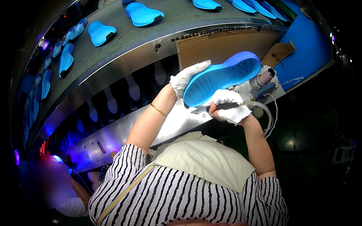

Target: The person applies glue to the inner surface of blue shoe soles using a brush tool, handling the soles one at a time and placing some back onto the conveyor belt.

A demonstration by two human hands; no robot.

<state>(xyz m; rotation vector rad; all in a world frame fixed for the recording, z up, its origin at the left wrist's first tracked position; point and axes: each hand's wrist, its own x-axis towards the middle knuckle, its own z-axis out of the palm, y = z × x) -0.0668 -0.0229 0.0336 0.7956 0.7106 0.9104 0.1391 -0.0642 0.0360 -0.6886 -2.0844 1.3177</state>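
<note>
A blue shoe sole (pixel 222 77) is held up in front of the person, tilted so its right end is higher. It looks smooth, long and round at both ends, with a raised rim, lines across its left part and lots of little dents in its right part. The left hand (pixel 188 78), in a bumpy white knit glove, is curled around the sole's left end and grips it. The right hand (pixel 234 113) has a white glove with bare fingertips poking out. Its fingers are folded tight around a thin tool with a dark handle (pixel 227 106), just under the sole; I can't tell if the tool touches it. Right behind the sole is a flat brown cardboard sheet (pixel 211 47). A pink tube-shaped thing (pixel 267 76) and crumpled white cloth (pixel 244 88) are near the right hand. Below is a shiny flat metal ledge (pixel 169 126). Farther away, more blue soles (pixel 143 15) lie on a dull gray-green belt (pixel 117 19) with a curved metal edge (pixel 128 56).
</note>
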